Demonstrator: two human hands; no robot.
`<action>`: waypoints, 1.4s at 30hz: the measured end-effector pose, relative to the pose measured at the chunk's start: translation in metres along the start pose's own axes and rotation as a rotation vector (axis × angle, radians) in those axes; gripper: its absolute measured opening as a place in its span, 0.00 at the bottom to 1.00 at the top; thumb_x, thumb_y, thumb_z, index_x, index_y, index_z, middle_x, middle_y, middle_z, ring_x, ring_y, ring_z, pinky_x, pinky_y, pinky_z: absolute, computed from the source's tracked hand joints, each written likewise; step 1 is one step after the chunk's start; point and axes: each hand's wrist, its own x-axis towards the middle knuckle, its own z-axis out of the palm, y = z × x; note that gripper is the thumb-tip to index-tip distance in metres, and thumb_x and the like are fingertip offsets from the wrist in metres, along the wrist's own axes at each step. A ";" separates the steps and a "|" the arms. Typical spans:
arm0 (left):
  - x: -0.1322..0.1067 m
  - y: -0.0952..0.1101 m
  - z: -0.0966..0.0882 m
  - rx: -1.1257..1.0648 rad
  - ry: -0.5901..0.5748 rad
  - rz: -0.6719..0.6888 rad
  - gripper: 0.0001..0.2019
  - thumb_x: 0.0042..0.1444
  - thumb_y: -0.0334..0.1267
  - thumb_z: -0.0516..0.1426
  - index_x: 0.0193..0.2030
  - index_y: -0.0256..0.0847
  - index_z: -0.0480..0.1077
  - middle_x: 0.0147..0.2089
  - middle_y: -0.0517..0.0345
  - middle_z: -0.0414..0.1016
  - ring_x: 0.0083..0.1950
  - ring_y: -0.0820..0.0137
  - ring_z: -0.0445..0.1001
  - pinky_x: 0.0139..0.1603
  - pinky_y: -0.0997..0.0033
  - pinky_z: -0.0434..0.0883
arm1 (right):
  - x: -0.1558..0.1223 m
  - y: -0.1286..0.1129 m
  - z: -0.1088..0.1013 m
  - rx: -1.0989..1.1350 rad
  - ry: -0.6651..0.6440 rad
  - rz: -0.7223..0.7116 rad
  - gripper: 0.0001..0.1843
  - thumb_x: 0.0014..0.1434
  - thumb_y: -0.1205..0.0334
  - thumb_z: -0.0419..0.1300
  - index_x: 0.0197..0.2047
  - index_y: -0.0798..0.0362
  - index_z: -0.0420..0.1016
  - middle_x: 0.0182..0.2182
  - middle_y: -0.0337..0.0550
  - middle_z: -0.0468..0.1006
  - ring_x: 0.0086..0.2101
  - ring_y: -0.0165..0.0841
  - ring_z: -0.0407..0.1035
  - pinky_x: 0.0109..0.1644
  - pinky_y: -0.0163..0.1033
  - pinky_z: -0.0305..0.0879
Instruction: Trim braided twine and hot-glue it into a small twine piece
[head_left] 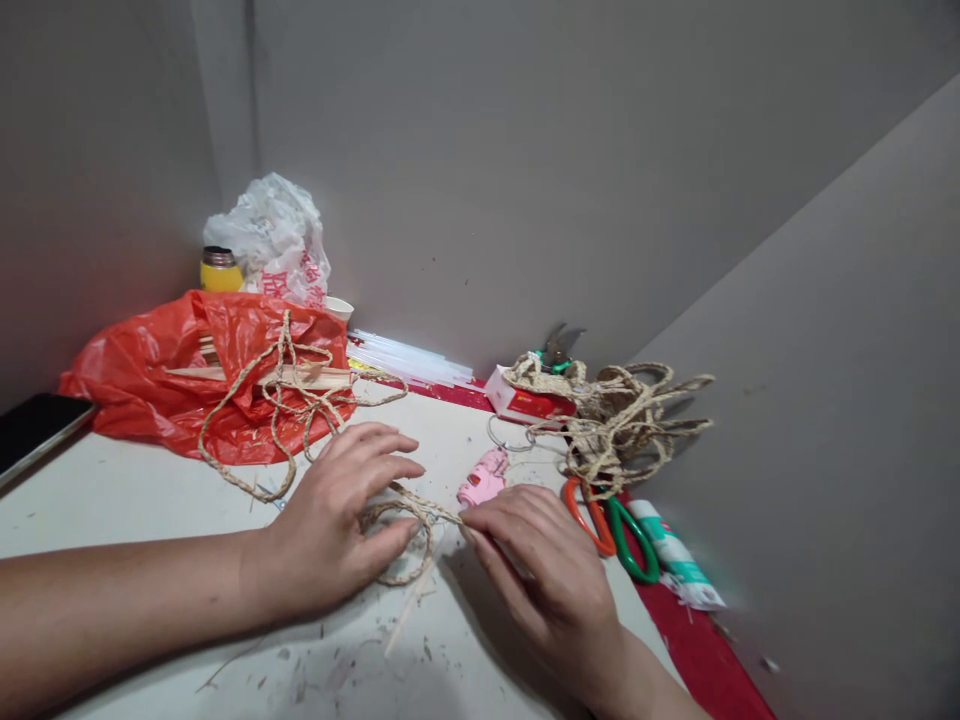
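A braided straw cord (426, 545) lies in a loose loop on the white table between my hands. My left hand (341, 510) rests around the loop's left side, its fingers apart and its thumb over the cord; it does not grip. My right hand (544, 565) is closed, with thumb and forefinger pinching the cord where its strands come together. Just beyond that hand is a pink glue gun (484, 478). A thin pale strip (409, 608) lies below the loop.
At the left, more braided cord lies over a red plastic bag (150, 365) holding thin wooden sticks; a phone (41, 430) is beside it. Glue sticks (412, 357) lie at the back. Right are a cord bundle (619, 420), scissors (630, 540) and a white-green tube (675, 555). Grey panels surround the table.
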 end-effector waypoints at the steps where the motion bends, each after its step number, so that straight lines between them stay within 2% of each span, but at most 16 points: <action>1: 0.000 0.000 0.000 0.006 -0.002 -0.002 0.13 0.53 0.32 0.59 0.47 0.39 0.69 0.55 0.47 0.72 0.60 0.59 0.63 0.61 0.52 0.61 | 0.000 0.000 0.000 0.008 0.002 0.004 0.13 0.57 0.76 0.57 0.44 0.53 0.70 0.30 0.45 0.76 0.33 0.37 0.69 0.38 0.44 0.63; 7: 0.000 -0.001 0.000 0.003 -0.010 0.008 0.05 0.55 0.31 0.57 0.39 0.39 0.72 0.51 0.49 0.74 0.58 0.61 0.64 0.59 0.54 0.63 | 0.001 -0.003 0.003 0.047 0.002 0.022 0.11 0.58 0.75 0.56 0.43 0.53 0.70 0.29 0.44 0.76 0.31 0.35 0.69 0.35 0.43 0.62; 12: -0.001 -0.002 0.001 -0.005 -0.013 0.023 0.05 0.55 0.29 0.57 0.37 0.40 0.73 0.49 0.50 0.75 0.58 0.61 0.64 0.59 0.55 0.63 | 0.001 -0.005 0.004 0.061 0.023 0.014 0.11 0.58 0.76 0.57 0.43 0.54 0.71 0.29 0.44 0.76 0.30 0.35 0.69 0.35 0.42 0.62; 20: 0.001 -0.004 0.000 0.047 -0.045 0.052 0.05 0.56 0.31 0.57 0.37 0.41 0.74 0.51 0.51 0.74 0.59 0.60 0.63 0.59 0.53 0.61 | -0.001 -0.004 0.006 0.043 -0.001 0.024 0.11 0.58 0.76 0.57 0.42 0.54 0.70 0.29 0.43 0.75 0.30 0.35 0.68 0.36 0.43 0.62; 26: -0.001 -0.004 0.001 0.091 -0.053 0.098 0.05 0.57 0.31 0.56 0.37 0.41 0.74 0.52 0.51 0.73 0.60 0.59 0.61 0.59 0.53 0.61 | 0.000 -0.010 0.005 -0.110 0.014 -0.014 0.20 0.58 0.72 0.58 0.54 0.59 0.66 0.41 0.53 0.75 0.42 0.41 0.68 0.44 0.47 0.63; 28: -0.003 -0.002 0.001 0.104 -0.057 0.125 0.05 0.57 0.31 0.56 0.38 0.41 0.74 0.52 0.51 0.73 0.60 0.58 0.61 0.59 0.53 0.61 | 0.001 -0.013 0.006 -0.177 -0.002 -0.036 0.18 0.59 0.71 0.59 0.53 0.58 0.68 0.38 0.51 0.75 0.38 0.40 0.67 0.41 0.46 0.62; 31: -0.005 0.000 0.003 0.108 -0.057 0.166 0.06 0.56 0.30 0.57 0.38 0.41 0.74 0.52 0.51 0.73 0.59 0.58 0.62 0.58 0.53 0.62 | 0.002 -0.018 0.009 -0.246 0.001 -0.064 0.10 0.59 0.71 0.59 0.45 0.58 0.73 0.29 0.46 0.74 0.31 0.37 0.64 0.35 0.43 0.59; 35: -0.006 0.003 0.005 0.097 -0.066 0.199 0.06 0.55 0.29 0.57 0.39 0.41 0.74 0.52 0.51 0.74 0.59 0.57 0.62 0.58 0.52 0.62 | 0.001 -0.020 0.014 -0.263 -0.028 -0.068 0.07 0.59 0.71 0.59 0.41 0.58 0.75 0.25 0.45 0.74 0.28 0.36 0.63 0.34 0.42 0.56; 39: -0.006 0.006 0.003 0.038 -0.047 0.170 0.13 0.54 0.29 0.57 0.47 0.41 0.71 0.55 0.49 0.71 0.60 0.58 0.63 0.60 0.53 0.61 | -0.002 -0.018 0.014 -0.181 -0.030 -0.022 0.07 0.59 0.72 0.58 0.41 0.58 0.74 0.27 0.45 0.73 0.29 0.35 0.64 0.34 0.42 0.56; 42: -0.003 0.007 -0.002 -0.031 0.040 0.104 0.22 0.56 0.28 0.56 0.58 0.40 0.63 0.60 0.47 0.67 0.61 0.62 0.63 0.62 0.57 0.61 | -0.003 -0.015 0.013 -0.111 0.005 0.049 0.08 0.59 0.73 0.57 0.41 0.56 0.74 0.27 0.44 0.72 0.29 0.35 0.64 0.34 0.41 0.56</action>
